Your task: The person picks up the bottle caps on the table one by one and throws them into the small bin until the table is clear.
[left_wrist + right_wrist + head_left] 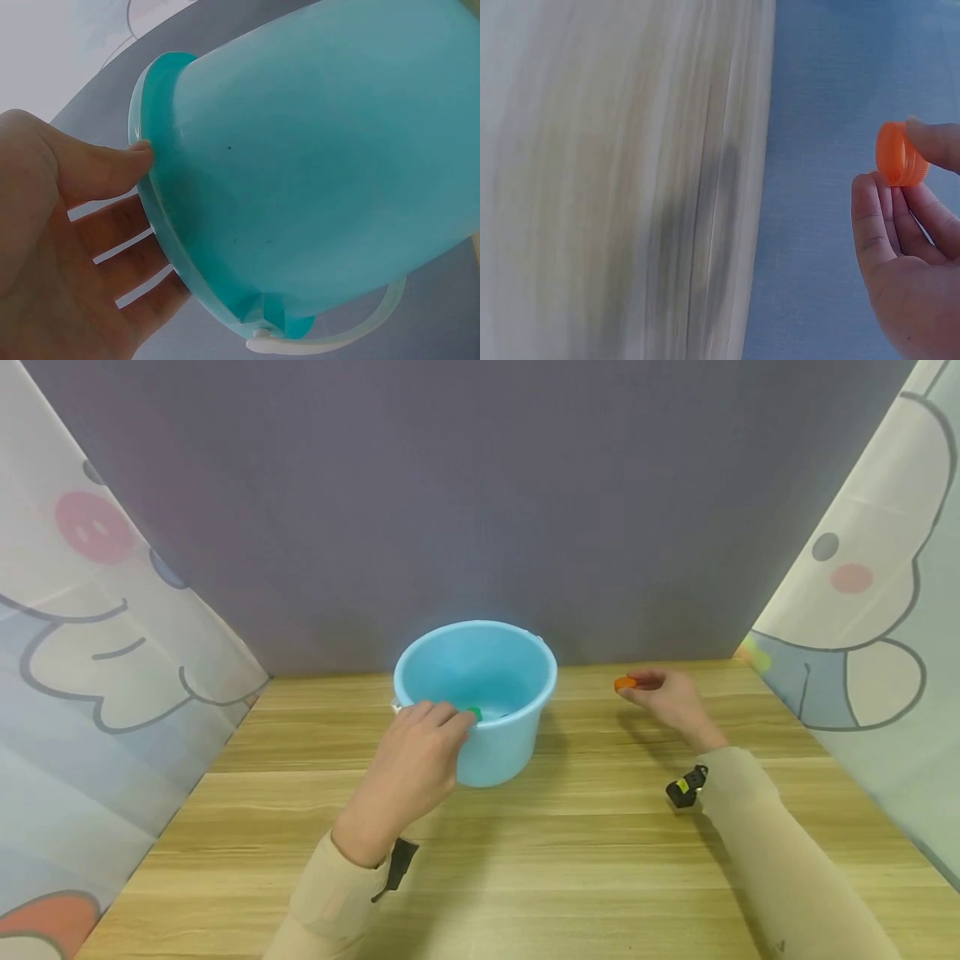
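A light blue bucket (495,752) stands upright on the wooden table. My left hand (420,752) grips its near rim; in the left wrist view the thumb (112,169) lies on the outside of the rim and the other fingers reach behind it into the bucket. A small green piece (476,713) shows right beside these fingers, inside the rim, partly hidden. Over to the right, my right hand (663,697) pinches an orange bottle cap (901,154) between thumb and fingers, held above the table with its hollow side showing in the right wrist view.
A bit of something dark blue (505,716) shows inside the bucket near the front wall. The white bucket handle (352,341) hangs down along the side. Behind the wooden table (585,860) rises a grey panel (480,510), with cartoon-printed curtains (847,610) at both sides.
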Available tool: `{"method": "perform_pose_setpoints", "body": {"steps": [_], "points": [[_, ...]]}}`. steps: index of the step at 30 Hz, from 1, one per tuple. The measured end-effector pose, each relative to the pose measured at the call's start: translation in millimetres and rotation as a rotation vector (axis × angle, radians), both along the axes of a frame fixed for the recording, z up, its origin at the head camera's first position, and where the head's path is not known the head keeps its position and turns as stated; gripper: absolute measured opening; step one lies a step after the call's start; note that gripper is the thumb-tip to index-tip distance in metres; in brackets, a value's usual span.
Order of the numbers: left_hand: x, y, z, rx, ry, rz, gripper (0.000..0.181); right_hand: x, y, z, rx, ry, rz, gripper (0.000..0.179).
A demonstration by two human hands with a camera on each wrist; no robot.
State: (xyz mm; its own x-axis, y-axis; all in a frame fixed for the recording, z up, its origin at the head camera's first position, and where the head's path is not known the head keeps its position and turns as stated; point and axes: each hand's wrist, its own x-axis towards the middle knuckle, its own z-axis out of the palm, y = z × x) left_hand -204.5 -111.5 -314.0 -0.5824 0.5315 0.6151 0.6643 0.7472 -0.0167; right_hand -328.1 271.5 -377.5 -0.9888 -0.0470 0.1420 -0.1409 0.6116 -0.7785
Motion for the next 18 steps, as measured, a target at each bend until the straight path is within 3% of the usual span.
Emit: {"method": "perform_pose_setpoints", "body": {"steps": [18], "points": [[-0.1,0.0,0.1,0.006,0.004,-0.007,0.02,7.9,-8.0,8.5,-0.134,-0.011,0.0,0.058]]}}
